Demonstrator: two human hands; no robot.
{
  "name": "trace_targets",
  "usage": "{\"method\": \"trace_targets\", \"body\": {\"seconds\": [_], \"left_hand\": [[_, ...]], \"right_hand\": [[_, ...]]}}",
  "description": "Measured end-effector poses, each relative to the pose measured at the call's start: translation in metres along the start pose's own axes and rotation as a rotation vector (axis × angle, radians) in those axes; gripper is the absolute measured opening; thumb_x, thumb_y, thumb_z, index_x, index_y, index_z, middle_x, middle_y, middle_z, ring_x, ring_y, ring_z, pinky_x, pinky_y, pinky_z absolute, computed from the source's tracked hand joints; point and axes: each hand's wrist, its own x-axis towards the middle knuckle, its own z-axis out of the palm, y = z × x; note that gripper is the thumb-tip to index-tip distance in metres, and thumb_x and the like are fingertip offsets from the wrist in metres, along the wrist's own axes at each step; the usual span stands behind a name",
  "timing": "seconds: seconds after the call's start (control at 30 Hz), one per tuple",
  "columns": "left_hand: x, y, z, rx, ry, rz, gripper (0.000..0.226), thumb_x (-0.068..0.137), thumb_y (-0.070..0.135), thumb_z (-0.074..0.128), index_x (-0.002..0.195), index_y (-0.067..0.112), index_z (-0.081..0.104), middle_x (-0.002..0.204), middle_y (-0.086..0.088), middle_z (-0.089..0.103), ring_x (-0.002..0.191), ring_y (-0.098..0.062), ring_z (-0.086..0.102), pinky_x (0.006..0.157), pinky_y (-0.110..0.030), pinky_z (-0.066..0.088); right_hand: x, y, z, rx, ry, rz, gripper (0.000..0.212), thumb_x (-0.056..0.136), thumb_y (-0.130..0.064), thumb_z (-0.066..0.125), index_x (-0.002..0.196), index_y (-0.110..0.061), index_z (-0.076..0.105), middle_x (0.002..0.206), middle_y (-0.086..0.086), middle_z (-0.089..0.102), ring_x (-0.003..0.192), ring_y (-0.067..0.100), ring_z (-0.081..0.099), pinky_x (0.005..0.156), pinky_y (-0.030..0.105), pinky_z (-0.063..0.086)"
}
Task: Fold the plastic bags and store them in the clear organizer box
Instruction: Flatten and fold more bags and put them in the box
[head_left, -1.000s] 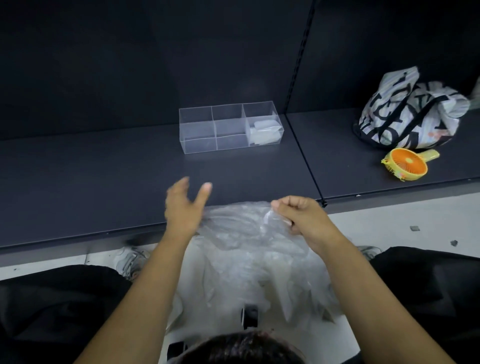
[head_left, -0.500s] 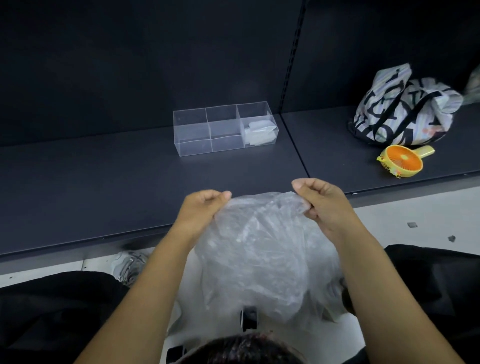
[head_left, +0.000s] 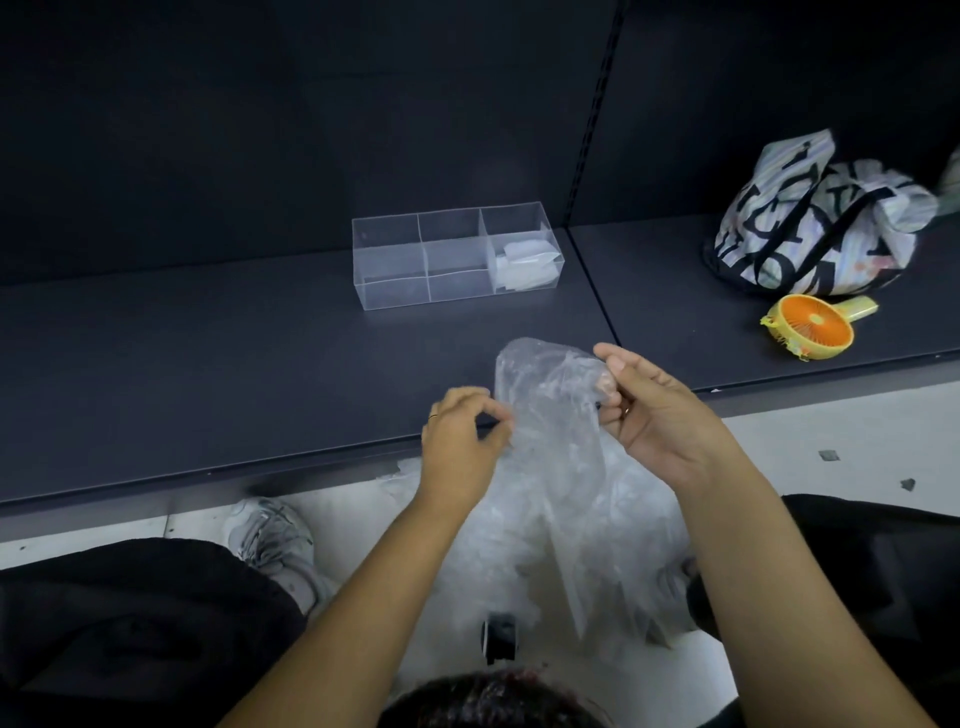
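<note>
Clear plastic bag (head_left: 553, 410) hangs upright; left hand (head_left: 457, 444) pinches its edge at 9 o'clock, right hand (head_left: 657, 410) grips it at 3 o'clock.

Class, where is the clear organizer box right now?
Head view, upper centre: the clear organizer box stands on the dark shelf near its back panel, beyond the held plastic bag and left of the patterned tote bag.

We can read no whole word anywhere. The only lettering we find is on the crumpled tote bag (head_left: 810, 228) at the right of the dark shelf (head_left: 208, 338): big bold black capitals across its pale fabric, broken by folds and a dark strap, too cut up to spell any name
</note>
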Motion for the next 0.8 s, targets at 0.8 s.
{"method": "trace_targets", "body": {"seconds": [0.8], "left_hand": [[0.02,0.007,-0.045,-0.319,-0.247,-0.052,0.012,0.094,0.026,0.059,0.09,0.017,0.066,0.089,0.001,0.067,0.082,-0.011,0.059,0.079,-0.03,0.047]], "right_hand": [[-0.004,-0.019,-0.025,-0.692,0.174,-0.112,0.067,0.069,-0.063,0.063,0.129,-0.035,0.053,0.125,-0.02,0.055,0.111,-0.004,0.052,0.092,0.021,0.036]]}}
